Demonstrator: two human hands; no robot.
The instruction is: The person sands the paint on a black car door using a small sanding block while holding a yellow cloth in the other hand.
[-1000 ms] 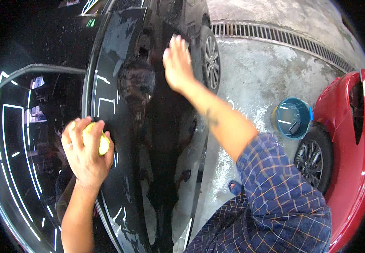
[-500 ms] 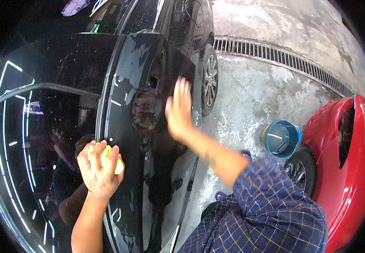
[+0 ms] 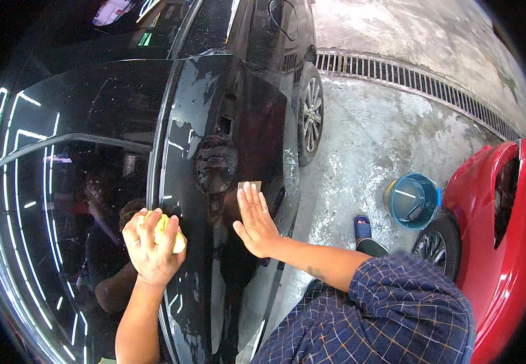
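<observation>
My left hand [image 3: 153, 258] is closed around a crumpled yellow sponge or cloth [image 3: 179, 244], resting by the window's lower trim on a black car. My right hand [image 3: 255, 227] lies flat on the black door panel [image 3: 211, 261], fingers stretched out and close together. Beneath its fingertips sits a small tan-grey square sheet [image 3: 241, 184], looking like sandpaper; most of it is hidden by the hand. Beyond the right hand are the door handle recess [image 3: 217, 162] and wet patches on the paint.
A blue bucket [image 3: 410, 219] with water stands on the wet concrete floor [image 3: 360, 139]. To the right is a red car [image 3: 499, 255]. A metal drain grate [image 3: 408, 76] crosses the floor farther off. My sandalled foot [image 3: 363, 227] shows beside the black car.
My right hand has drawn back toward me along the door, and the small sheet now shows under its fingertips. The left hand keeps the yellow sponge or cloth; the whole view has shifted slightly.
</observation>
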